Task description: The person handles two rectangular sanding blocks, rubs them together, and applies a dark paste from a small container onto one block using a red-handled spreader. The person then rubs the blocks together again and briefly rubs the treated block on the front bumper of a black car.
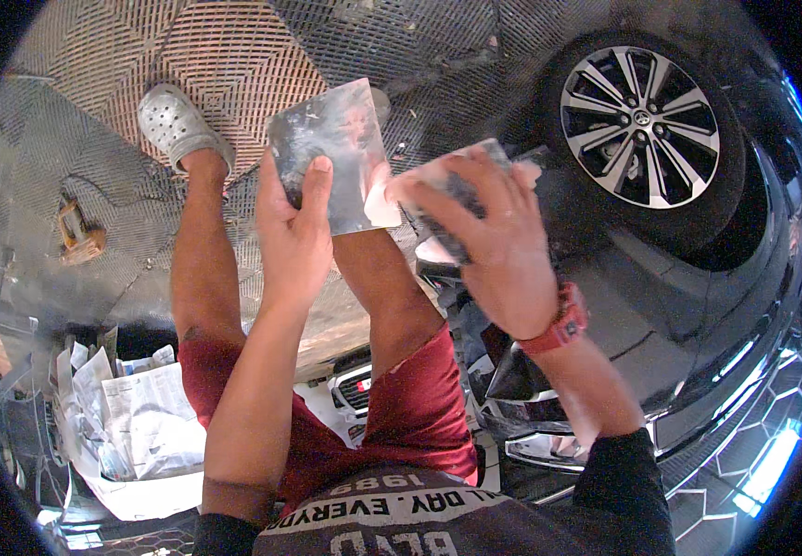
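Note:
My left hand (pixel 297 218) is closed on a flat, square metal plate (pixel 350 171), its thumb lying over the smeared grey face. A blob of pale pinkish paste (pixel 381 196) sits at the plate's right edge. Just right of it, my right hand (pixel 503 227) grips a dark flat spreader (pixel 442 235), partly hidden by the fingers and blurred. Whitish-pink smears show around the spreader. The plate and the spreader come close together at the paste; whether they touch, I cannot tell.
A dark car with a spoked wheel (pixel 640 128) stands close on the right. At the lower left, a white bin (pixel 146 496) holds newspaper (pixel 155 408). A yellowish tool (pixel 79 232) lies on the grated floor (pixel 234 65). My grey clog (pixel 174 120) rests on the grating.

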{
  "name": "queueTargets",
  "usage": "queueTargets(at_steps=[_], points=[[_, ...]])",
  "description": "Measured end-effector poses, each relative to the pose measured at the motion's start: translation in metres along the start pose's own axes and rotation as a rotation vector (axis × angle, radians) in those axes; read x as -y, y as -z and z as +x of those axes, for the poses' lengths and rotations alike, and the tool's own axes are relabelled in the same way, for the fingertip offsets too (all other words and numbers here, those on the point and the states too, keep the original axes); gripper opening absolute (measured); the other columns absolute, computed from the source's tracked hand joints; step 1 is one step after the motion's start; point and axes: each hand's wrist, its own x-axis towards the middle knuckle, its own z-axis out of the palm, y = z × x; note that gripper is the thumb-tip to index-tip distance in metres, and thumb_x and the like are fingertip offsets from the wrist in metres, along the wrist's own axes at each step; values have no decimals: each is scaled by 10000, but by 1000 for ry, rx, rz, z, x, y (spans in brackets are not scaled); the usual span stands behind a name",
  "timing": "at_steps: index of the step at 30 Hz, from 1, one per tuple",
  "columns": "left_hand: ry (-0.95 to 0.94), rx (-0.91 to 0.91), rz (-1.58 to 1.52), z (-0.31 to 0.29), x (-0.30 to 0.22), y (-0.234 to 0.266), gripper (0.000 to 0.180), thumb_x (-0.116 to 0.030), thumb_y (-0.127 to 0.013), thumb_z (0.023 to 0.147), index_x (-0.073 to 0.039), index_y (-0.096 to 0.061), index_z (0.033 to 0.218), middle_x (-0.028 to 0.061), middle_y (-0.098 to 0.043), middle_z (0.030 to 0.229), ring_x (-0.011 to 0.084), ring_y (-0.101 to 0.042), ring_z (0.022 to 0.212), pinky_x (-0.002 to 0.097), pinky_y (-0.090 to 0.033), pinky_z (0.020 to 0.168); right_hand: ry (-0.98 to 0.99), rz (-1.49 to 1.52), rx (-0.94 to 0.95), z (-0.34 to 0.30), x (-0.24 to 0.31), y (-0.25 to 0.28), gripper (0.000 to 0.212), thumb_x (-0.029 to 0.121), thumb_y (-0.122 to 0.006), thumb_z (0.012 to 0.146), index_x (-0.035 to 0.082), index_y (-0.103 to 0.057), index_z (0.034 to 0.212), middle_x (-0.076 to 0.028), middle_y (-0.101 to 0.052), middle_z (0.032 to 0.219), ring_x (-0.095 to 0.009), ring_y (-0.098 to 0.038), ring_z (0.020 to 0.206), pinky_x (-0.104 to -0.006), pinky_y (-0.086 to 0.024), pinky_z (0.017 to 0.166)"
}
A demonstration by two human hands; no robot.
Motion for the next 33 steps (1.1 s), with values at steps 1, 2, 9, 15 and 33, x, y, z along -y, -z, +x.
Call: queueTargets(at_steps=[1, 2, 9, 15, 33], points=[[-10, 12, 11, -2, 0, -1, 476, -292, -705, 1092, 5, -594, 1446, 105, -707, 1335, 186, -657, 1173, 329, -509, 1035, 19, 37, 18, -2, 9, -9, 641, 40, -663, 866, 299, -693, 1451, -113, -618, 1444, -398, -546, 1428, -650, -408, 1159], [-1, 8, 7, -4, 2, 0, 478, -288, -707, 1088, -3, -594, 1456, 101, -706, 1340, 186, -658, 1174, 324, -509, 1023, 36, 75, 35, -6, 19, -20, 684, 1, -659, 845, 280, -691, 1468, -127, -617, 1451, -404, -544, 1431, -630, -392, 1174], [278, -256, -404, 13, 22, 16, 645, -238, -750, 1033, -109, -494, 1611, 54, -641, 1486, 216, -655, 1289, 358, -515, 1052, 145, -230, 179, -24, -63, 4, 456, 157, -611, 961, 285, -723, 1384, -59, -684, 1329, -303, -630, 1311, -628, -444, 1097], [270, -117, -435, 14, 26, 21, 565, -207, -737, 1041, -89, -531, 1554, 84, -642, 1486, 231, -651, 1332, 419, -536, 1106, -103, -412, 466, -58, -150, 16, 431, 103, -562, 993, 305, -736, 1333, -58, -698, 1294, -324, -687, 1206, -581, -483, 1037], [299, -165, -495, 14, 18, 25, 535, -215, -746, 1035, -74, -580, 1524, 65, -682, 1445, 217, -664, 1329, 413, -532, 1106, -117, -448, 515, -66, -134, -1, 569, -27, -571, 934, 306, -753, 1357, -55, -675, 1326, -319, -650, 1299, -664, -449, 1129]])
